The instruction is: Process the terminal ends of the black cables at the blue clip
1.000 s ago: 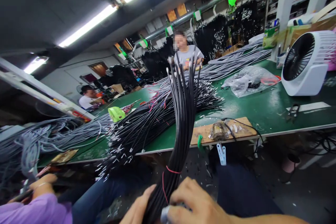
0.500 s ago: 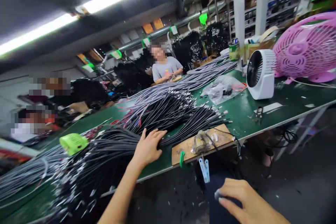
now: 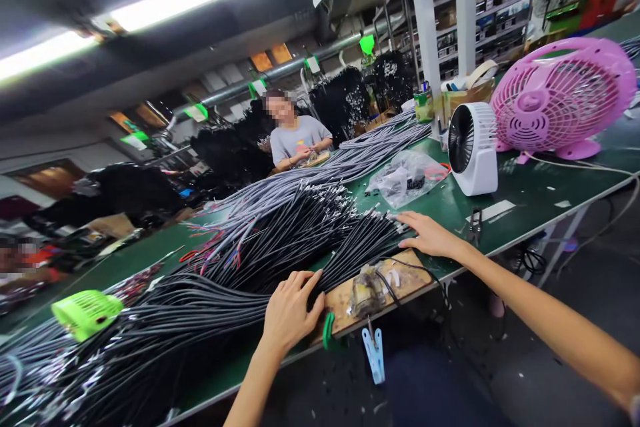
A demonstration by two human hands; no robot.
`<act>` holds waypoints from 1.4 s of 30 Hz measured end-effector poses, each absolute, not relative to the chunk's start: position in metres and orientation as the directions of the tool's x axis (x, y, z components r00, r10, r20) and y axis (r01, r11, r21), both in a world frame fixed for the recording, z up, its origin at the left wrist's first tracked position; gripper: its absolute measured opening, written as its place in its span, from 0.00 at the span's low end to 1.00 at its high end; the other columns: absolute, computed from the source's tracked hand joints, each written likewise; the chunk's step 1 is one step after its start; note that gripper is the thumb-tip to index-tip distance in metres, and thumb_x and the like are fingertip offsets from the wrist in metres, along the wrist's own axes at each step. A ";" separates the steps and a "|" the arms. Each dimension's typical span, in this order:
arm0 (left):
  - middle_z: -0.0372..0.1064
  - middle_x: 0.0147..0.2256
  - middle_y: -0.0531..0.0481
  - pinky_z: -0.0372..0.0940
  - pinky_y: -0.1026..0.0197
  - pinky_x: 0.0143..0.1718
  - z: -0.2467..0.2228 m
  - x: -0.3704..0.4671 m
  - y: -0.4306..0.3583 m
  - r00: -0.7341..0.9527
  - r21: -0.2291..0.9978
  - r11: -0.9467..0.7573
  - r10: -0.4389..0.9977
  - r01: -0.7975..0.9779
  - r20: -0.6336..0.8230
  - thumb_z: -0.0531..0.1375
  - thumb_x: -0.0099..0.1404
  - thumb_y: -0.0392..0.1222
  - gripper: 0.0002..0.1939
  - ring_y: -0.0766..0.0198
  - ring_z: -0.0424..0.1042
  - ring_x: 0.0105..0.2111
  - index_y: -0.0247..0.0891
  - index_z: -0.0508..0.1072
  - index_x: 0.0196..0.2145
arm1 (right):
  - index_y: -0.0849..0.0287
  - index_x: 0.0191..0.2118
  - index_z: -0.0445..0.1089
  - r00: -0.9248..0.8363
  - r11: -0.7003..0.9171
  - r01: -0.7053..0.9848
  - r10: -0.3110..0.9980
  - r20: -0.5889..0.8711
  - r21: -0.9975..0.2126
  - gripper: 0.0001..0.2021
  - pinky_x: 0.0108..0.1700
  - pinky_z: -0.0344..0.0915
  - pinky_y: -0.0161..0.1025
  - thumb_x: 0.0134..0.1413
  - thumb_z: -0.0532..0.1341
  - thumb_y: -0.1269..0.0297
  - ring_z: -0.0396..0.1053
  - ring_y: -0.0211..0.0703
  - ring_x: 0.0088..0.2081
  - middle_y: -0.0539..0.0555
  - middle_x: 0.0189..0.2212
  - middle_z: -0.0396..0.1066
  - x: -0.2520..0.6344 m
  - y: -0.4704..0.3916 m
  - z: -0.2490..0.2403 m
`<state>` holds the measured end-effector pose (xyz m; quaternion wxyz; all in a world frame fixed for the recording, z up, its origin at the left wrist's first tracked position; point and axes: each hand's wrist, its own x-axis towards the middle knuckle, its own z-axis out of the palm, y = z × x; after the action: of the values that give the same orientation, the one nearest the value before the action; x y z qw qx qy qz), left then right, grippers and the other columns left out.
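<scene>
Long black cables [image 3: 200,303] lie in bundles along the green table. My left hand [image 3: 293,310] rests on them near the front edge, its fingers spread and bent over the cables. At the white-tipped ends of a smaller black bundle [image 3: 365,240] is my right hand [image 3: 425,235], fingers apart, touching or just above the tips. Between and in front of the hands sits a wooden board [image 3: 410,273] with a small taped fixture [image 3: 366,292] on it. A blue clothes peg [image 3: 374,353] hangs from the board's front, beside a green clip [image 3: 328,330].
Grey cables [image 3: 280,180] run across the table behind the black ones. To the right stand a white fan [image 3: 473,150], a pink fan [image 3: 555,100], cutters [image 3: 475,225] and a plastic bag [image 3: 405,177]. A green fan [image 3: 86,313] is at left. A person [image 3: 300,137] sits opposite.
My right hand has moved up from below the table edge to the cable tips, and its fingers have opened. My left hand stays on the cables. The view has shifted right.
</scene>
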<state>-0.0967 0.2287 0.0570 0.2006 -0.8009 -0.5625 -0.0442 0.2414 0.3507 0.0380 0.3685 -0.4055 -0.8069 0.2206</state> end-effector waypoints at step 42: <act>0.66 0.43 0.45 0.62 0.51 0.45 0.048 -0.046 0.280 0.410 0.026 -0.426 0.885 0.904 0.221 0.55 0.66 0.36 0.12 0.54 0.66 0.44 0.42 0.74 0.45 | 0.58 0.34 0.78 -0.289 0.392 0.711 0.920 0.266 -0.583 0.08 0.30 0.57 0.36 0.51 0.63 0.64 0.69 0.45 0.27 0.51 0.21 0.73 0.277 0.337 0.028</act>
<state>-0.0455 0.2805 0.0478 0.0485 -0.8383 -0.5336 -0.1008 0.2772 0.3372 0.0280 0.2898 -0.5211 -0.7824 0.1797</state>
